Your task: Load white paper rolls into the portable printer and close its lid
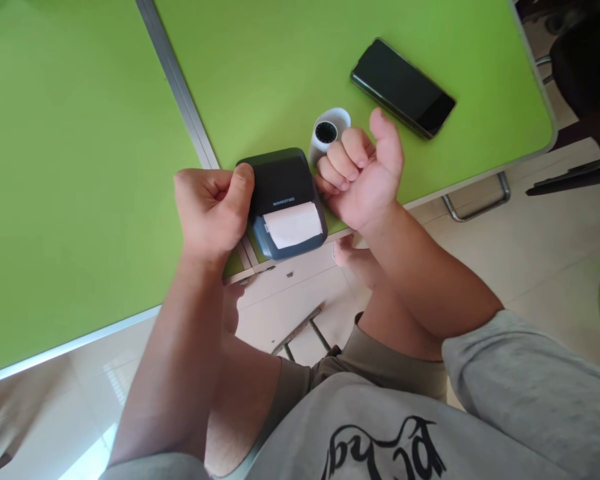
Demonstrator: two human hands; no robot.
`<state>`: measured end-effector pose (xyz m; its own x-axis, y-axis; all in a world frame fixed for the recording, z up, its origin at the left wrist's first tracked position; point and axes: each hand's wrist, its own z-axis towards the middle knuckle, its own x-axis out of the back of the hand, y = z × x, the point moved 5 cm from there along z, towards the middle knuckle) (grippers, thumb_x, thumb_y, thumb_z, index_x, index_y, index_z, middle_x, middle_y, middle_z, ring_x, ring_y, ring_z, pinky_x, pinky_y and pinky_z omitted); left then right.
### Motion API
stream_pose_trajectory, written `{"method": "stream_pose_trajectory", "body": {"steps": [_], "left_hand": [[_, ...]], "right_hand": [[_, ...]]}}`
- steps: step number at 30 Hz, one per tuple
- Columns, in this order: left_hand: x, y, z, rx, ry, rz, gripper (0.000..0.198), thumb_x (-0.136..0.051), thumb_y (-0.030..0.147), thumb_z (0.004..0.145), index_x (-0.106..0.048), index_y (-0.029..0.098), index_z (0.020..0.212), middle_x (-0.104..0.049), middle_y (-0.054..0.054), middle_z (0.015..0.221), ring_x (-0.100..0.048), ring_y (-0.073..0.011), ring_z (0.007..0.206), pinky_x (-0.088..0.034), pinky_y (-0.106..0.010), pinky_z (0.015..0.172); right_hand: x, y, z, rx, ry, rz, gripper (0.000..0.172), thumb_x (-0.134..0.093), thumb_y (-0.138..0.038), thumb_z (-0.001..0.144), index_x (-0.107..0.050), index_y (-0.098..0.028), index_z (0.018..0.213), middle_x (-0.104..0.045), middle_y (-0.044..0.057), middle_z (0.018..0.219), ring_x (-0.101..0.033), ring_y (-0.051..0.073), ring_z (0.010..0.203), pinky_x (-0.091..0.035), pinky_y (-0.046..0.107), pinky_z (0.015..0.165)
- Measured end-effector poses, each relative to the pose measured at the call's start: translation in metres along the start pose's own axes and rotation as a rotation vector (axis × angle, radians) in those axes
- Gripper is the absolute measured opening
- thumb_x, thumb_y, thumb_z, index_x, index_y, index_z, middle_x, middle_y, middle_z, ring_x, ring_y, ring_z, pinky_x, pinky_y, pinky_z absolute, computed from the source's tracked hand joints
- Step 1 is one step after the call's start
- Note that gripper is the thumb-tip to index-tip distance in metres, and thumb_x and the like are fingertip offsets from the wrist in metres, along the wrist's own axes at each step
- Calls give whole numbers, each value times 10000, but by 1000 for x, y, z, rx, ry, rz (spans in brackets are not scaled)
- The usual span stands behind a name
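A small dark label printer (pixel 284 200) sits at the near edge of the green table (pixel 280 73), with white paper showing in its slot. My left hand (pixel 211 208) is curled closed against the printer's left side, thumb on its top corner. My right hand (pixel 363 177) is curled into a loose fist just right of the printer, fingers folded in, nothing visible in them. A white paper roll (pixel 327 133) stands right behind my right hand's knuckles.
A black phone (pixel 403 88) lies screen up farther back on the right. A second green table (pixel 70 173) adjoins on the left, with a metal seam (pixel 180 87) between. Below the table edge are tiled floor, chair legs (pixel 475 203) and my knees.
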<state>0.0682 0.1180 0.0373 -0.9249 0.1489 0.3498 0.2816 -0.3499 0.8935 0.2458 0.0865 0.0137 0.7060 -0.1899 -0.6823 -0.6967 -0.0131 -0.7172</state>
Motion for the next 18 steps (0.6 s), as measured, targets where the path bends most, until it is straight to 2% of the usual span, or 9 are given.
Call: {"method": "stream_pose_trajectory", "body": {"steps": [7, 13, 18], "left_hand": [[1, 2, -1, 12, 6, 17, 553, -559, 217, 863, -157, 172, 486, -105, 55, 479, -80, -9, 438, -4, -221, 386], [0, 4, -4, -16, -54, 47, 561, -560, 236, 891, -171, 175, 491, -122, 56, 478, -94, -17, 438, -20, -236, 384], [2, 1, -7, -28, -23, 31, 548, -560, 144, 861, -167, 167, 479, -118, 63, 468, -94, -6, 427, -29, -227, 390]], "right_hand": [[-2, -1, -1, 10, 10, -45, 733, -569, -729, 810, -129, -211, 535, -85, -55, 493, -69, 100, 457, -116, 288, 441], [2, -1, -3, 25, -22, -35, 727, -579, -755, 779, -143, -218, 552, -105, -51, 507, -67, 107, 490, -126, 298, 448], [-1, -2, -5, -3, -7, -42, 735, -626, -699, 786, -132, -206, 558, -107, -54, 495, -86, 97, 463, -120, 283, 450]]}}
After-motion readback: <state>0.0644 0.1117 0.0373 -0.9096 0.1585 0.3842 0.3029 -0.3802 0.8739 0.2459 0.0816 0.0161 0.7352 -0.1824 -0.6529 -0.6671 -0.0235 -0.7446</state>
